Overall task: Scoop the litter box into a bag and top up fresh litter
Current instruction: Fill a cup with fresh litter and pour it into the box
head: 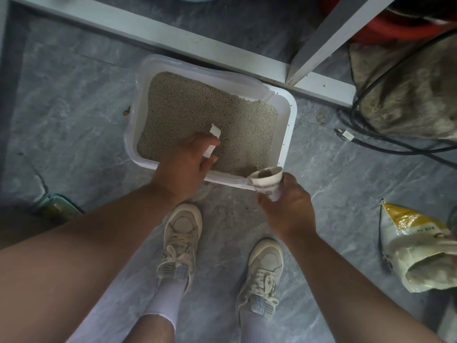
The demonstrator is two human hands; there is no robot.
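Observation:
A white litter box [288,134] full of beige litter [205,120] sits on the grey floor in front of my feet. My left hand [184,167] hovers over the box's near edge and grips a white piece of card or plastic [212,141] that sticks out above my fingers. My right hand [288,206] holds a white paper cup [268,180] tilted over the box's near right corner, with some litter inside it. An open yellow and white litter bag [415,248] lies on the floor at the right.
A white frame rail [173,38] runs behind the box, with an upright post [329,38]. Black cables [371,142] and a dirty sack [410,90] lie at the right. A green-rimmed container [59,206] sits at the left. My shoes [181,241] stand just before the box.

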